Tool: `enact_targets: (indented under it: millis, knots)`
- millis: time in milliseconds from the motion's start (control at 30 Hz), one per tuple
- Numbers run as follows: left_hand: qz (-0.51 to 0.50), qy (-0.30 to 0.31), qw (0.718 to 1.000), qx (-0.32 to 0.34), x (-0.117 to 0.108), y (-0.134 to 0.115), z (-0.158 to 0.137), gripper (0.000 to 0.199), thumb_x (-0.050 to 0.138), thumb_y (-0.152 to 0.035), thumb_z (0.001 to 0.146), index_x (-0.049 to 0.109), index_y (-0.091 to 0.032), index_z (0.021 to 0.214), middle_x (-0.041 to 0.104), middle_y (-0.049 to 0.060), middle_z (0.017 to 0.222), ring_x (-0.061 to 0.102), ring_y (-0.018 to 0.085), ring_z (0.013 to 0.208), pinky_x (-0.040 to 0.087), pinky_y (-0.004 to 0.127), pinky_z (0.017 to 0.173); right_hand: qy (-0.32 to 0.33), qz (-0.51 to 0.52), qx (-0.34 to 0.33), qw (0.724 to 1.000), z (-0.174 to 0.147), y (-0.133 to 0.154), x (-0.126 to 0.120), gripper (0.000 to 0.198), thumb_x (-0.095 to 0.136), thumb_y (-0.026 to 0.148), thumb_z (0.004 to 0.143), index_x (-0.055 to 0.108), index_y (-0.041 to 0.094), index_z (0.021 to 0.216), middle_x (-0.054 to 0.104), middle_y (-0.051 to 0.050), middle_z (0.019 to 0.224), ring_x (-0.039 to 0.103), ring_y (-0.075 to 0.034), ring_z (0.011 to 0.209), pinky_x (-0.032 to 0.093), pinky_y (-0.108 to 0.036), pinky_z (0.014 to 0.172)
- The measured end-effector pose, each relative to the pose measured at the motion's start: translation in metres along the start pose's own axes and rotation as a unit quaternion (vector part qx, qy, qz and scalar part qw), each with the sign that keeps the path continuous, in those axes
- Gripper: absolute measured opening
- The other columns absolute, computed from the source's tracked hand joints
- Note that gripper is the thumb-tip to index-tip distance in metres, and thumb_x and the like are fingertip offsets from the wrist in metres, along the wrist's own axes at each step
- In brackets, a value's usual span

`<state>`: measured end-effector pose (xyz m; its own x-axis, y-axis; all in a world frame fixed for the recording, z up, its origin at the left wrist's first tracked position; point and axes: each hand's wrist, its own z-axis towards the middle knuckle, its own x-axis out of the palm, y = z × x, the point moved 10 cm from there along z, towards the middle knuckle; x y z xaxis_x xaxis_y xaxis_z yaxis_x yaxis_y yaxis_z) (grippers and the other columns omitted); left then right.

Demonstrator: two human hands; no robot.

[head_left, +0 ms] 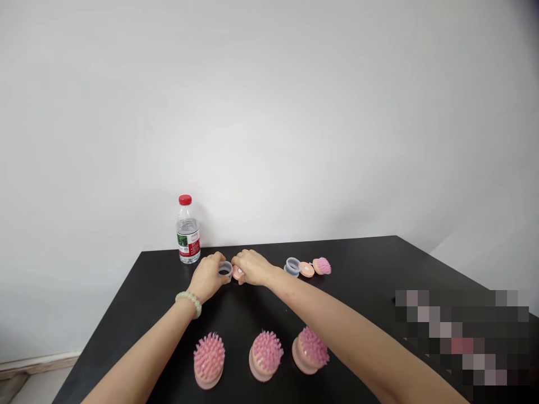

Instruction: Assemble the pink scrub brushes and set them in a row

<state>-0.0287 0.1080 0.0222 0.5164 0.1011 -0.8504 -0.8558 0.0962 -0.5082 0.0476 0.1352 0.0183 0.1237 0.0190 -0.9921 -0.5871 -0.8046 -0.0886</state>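
Observation:
Toward the back of the black table, my left hand [206, 278] is closed around a translucent grey ring-shaped piece [225, 264], gripping its side. Right beside it, my right hand [252, 266] has its fingers on a peach round disc [238, 273] with a pale centre. The ring and the disc are side by side; whether they touch is hard to see. Farther right lie another grey ring-shaped piece [292, 266], a peach disc [307, 270] and a small brush head with pink bristles [322, 266].
Three pink-bristled scalp brushes stand near the front: left [209, 359], middle [265, 355] and right [310, 349], the last partly behind my right forearm. A red-capped water bottle [188, 238] stands at the back left by the wall. A pixelated patch covers the table's right side.

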Motion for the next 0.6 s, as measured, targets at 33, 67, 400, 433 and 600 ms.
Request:
enact_targets:
  millis: [33, 67, 400, 433, 600]
  knots:
    - [-0.003, -0.001, 1.000, 0.004, 0.001, 0.001, 0.001, 0.032, 0.064, -0.034, 0.095, 0.062, -0.017, 0.122, 0.067, 0.009, 0.123, 0.068, 0.024, 0.104, 0.058, 0.046, 0.088, -0.003, 0.004, -0.001, 1.000, 0.000, 0.000, 0.000, 0.037, 0.079, 0.034, 0.085, 0.067, 0.013, 0.111, 0.070, -0.009, 0.110, 0.065, -0.027, 0.104, 0.053, -0.042, 0.090]
    - [-0.006, -0.004, 1.000, 0.007, 0.002, 0.002, 0.001, 0.032, 0.064, -0.034, 0.095, 0.062, -0.017, 0.122, 0.067, 0.009, 0.123, 0.067, 0.024, 0.104, 0.057, 0.046, 0.089, -0.007, 0.009, -0.002, 1.000, 0.000, -0.001, -0.001, 0.042, 0.085, 0.033, 0.079, 0.067, 0.012, 0.111, 0.070, -0.011, 0.110, 0.065, -0.028, 0.104, 0.052, -0.041, 0.088]
    - [-0.058, -0.095, 0.994, 0.011, -0.038, 0.008, -0.034, 0.050, 0.075, -0.019, 0.077, 0.059, -0.017, 0.124, 0.066, 0.014, 0.127, 0.064, 0.031, 0.117, 0.057, 0.043, 0.093, -0.124, 0.059, -0.029, 0.990, -0.056, 0.010, -0.071, 0.044, 0.085, 0.018, 0.077, 0.068, 0.013, 0.117, 0.069, -0.014, 0.121, 0.054, -0.032, 0.126, 0.048, -0.042, 0.102]
    - [-0.063, -0.111, 0.992, 0.008, -0.048, 0.007, -0.045, 0.049, 0.073, -0.020, 0.077, 0.059, -0.017, 0.124, 0.065, 0.014, 0.127, 0.065, 0.031, 0.116, 0.057, 0.043, 0.092, -0.143, 0.065, -0.029, 0.987, -0.073, 0.014, -0.083, 0.043, 0.085, 0.017, 0.077, 0.068, 0.013, 0.117, 0.069, -0.013, 0.123, 0.052, -0.032, 0.129, 0.047, -0.043, 0.105]
    - [-0.077, -0.209, 0.974, 0.027, -0.080, -0.010, -0.134, 0.034, 0.054, -0.037, 0.092, 0.055, -0.021, 0.122, 0.066, 0.012, 0.121, 0.066, 0.029, 0.111, 0.057, 0.046, 0.089, -0.295, 0.123, -0.030, 0.947, -0.201, 0.048, -0.117, 0.027, 0.067, 0.013, 0.091, 0.065, 0.018, 0.117, 0.070, -0.011, 0.120, 0.054, -0.029, 0.127, 0.052, -0.047, 0.103]
